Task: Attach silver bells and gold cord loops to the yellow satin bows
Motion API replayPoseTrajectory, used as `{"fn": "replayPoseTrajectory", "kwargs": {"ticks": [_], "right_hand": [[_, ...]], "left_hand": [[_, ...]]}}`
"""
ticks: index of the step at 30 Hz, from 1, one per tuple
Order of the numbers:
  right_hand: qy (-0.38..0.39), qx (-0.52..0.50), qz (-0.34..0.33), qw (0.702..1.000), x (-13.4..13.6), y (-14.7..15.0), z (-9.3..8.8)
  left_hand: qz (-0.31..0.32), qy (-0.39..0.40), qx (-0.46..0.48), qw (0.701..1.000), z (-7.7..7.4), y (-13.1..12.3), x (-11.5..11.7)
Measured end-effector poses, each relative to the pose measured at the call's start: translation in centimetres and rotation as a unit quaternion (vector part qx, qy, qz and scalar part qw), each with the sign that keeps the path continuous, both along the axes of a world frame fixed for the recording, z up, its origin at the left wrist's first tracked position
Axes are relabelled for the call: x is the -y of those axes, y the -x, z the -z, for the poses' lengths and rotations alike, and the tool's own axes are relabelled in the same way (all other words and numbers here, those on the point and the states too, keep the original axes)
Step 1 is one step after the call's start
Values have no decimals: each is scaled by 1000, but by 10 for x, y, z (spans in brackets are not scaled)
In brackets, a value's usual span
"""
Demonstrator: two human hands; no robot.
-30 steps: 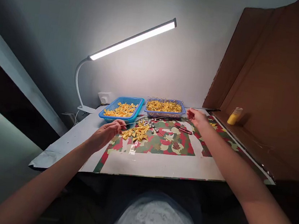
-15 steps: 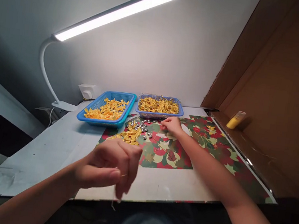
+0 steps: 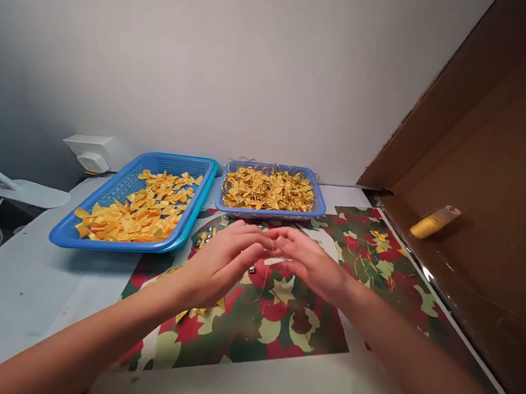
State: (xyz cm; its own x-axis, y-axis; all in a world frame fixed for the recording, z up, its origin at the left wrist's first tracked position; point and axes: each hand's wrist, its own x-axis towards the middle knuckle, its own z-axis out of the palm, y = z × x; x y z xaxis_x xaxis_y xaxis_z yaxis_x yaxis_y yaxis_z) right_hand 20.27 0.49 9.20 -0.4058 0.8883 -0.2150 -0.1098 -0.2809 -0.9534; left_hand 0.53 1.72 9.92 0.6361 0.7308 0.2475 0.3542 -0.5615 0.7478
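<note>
Head view, and it's all happening at the middle of the table: the left hand (image 3: pixel 231 260) and the right hand (image 3: pixel 310 263) meet fingertip to fingertip, knuckles arched, over a glossy sheet (image 3: pixel 244 348) printed with jagged stars and rounded blotches in red, green and cream. Between them hangs a thin, pale gold cord (image 3: pixel 264 283), hair-fine and curving down from the fingertips towards that slick surface. Whose pinch has it? Cannot tell; the fingers overlap and blur, so the grip of either hand stays unreadable, though both sets of fingers are bent and bunched close. Just beneath, a small round silver bead (image 3: pixel 252 270) gleams like polished metal, and under the left forearm peek folded yellow bows (image 3: pixel 201 313), partly hidden. Behind the left arm sits a blue plastic basket (image 3: pixel 108 244), mesh-walled with a smooth rounded rim, heaped with crisp, satiny yellow bows (image 3: pixel 141 214). Right beside it, a smaller periwinkle basket (image 3: pixel 270 214) brims with golden bows (image 3: pixel 268 188), wiry loops of cord springing up over its edge. Out to the right, one loose bow (image 3: pixel 379 235) lies near a wispy tangle of threads (image 3: pixel 367 267), and past the table's edge a clear-topped yellow tube (image 3: pixel 432 223) leans at a slant by brown corrugated-edged cardboard (image 3: pixel 502 156), rough along its cut side.
</note>
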Motion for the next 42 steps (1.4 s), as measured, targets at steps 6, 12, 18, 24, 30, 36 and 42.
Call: {"fn": "replayPoseTrajectory", "kwargs": {"ticks": [6, 12, 18, 24, 30, 36, 42], "right_hand": [[13, 64, -88, 994, -5, -2, 3], [-117, 208, -71, 969, -13, -15, 9], [-108, 225, -96, 964, -18, -23, 6], [-94, 283, -114, 948, -22, -28, 9], [-122, 335, -134, 925, -28, -40, 1], [-146, 415, -202, 875, -36, -71, -15], [-119, 459, -212, 854, -40, -91, -28]], "left_hand": [[-12, -29, -10, 999, 5, -3, -15], [-1, 58, 39, 998, 10, 4, -17], [-60, 337, 121, 932, 25, -8, -13], [-80, 366, 66, 925, 28, -13, -12], [-99, 303, 38, 947, 30, -9, -13], [-102, 280, 31, 954, 33, -8, -11], [-130, 242, 14, 961, 36, -3, -13]]}}
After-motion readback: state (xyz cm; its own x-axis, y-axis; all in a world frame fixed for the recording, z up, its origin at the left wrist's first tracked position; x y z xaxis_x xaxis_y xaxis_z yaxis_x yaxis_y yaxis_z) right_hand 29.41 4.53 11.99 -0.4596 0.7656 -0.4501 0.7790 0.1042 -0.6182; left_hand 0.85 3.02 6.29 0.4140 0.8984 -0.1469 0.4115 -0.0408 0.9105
